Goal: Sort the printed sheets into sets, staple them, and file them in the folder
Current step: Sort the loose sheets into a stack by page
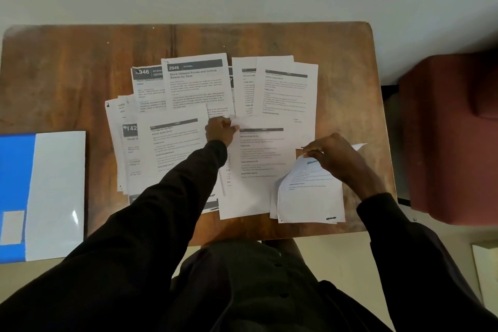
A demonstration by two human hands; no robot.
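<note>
Left hand (219, 132), at the centre, pinches the lifted top-left corner of a middle sheet (256, 183) with curled fingers. Right hand (331, 155), toward four o'clock, grips the top edge of a curled sheet (310, 197), bending it upward. More printed sheets (196, 83) lie overlapping on a wooden table (67, 75), fanned from nine to two o'clock around the hands. A blue folder (16, 170) lies at nine o'clock on the table's left end, apart from the sheets. A maroon chair (452, 129) stands at three o'clock.
</note>
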